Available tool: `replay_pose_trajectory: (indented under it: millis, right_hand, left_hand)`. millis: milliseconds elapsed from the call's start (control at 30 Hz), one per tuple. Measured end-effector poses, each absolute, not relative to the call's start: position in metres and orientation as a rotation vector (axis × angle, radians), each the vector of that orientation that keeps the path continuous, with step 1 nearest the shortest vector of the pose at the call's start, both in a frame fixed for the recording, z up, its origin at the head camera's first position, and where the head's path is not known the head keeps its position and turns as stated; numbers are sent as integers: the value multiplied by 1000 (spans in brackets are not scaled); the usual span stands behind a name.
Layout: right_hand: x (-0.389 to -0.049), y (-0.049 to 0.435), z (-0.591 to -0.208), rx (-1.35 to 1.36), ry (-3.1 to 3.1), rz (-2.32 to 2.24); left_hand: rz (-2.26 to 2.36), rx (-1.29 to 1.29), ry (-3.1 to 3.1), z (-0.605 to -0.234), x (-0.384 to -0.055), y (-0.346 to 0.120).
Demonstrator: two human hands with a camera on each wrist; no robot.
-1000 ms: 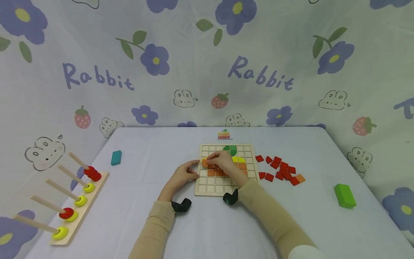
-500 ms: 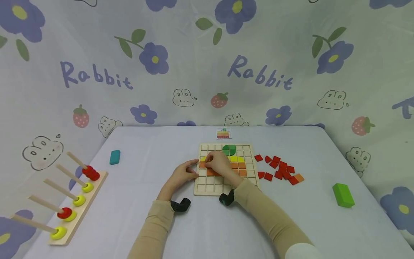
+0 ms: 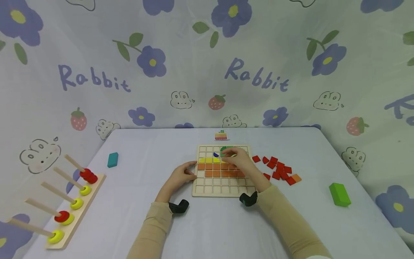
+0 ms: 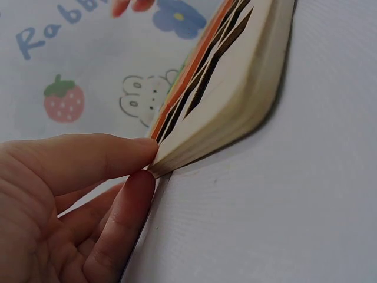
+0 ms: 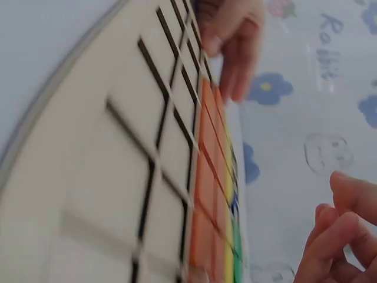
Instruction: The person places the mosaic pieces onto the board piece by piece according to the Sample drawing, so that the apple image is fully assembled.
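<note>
A wooden grid board [image 3: 216, 191] lies flat before me, holding two rows of orange tiles [image 3: 221, 173], a row of yellow pieces [image 3: 207, 160], a small dark blue piece [image 3: 216, 155] and green pieces [image 3: 223, 149] partly hidden behind my right hand. At the board's left edge, my left hand [image 3: 179, 178] pinches the rim between thumb and finger; the left wrist view shows this grip on the board [image 4: 235, 100]. My right hand [image 3: 240, 162] hovers over the upper right of the board. Its fingers [image 5: 336, 236] are loosely bent, with nothing visible between them.
Loose red tiles [image 3: 280, 169] and an orange tile [image 3: 296, 177] lie right of the board. A pattern card [image 3: 221, 135] lies behind it. A green block [image 3: 340, 194] is far right; a teal block [image 3: 113, 160] and a peg stand with rings [image 3: 79, 212] are left.
My right hand has set an orange tile at the left end of the upper orange row, let go, and moved right and up. The blue piece is uncovered. My left hand stays at the rim.
</note>
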State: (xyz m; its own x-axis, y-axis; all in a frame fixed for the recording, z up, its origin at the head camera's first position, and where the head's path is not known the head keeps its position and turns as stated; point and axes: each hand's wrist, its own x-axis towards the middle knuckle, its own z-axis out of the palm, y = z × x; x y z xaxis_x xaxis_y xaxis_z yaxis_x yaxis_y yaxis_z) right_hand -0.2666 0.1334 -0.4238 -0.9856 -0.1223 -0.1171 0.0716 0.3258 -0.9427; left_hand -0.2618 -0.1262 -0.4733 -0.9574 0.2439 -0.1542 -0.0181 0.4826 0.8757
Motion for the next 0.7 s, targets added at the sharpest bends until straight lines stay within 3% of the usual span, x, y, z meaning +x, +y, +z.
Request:
replay_pose_trajectory:
  millis: [433,700]
  right_hand:
    - [-220,311,-411,77,2531,-1428]
    - [-198,352,-436,42,2522,-1365]
  left_hand:
    - [1467,185,2473,-473,-260,-125]
    - [1461,180,2478,-470,-261,-125]
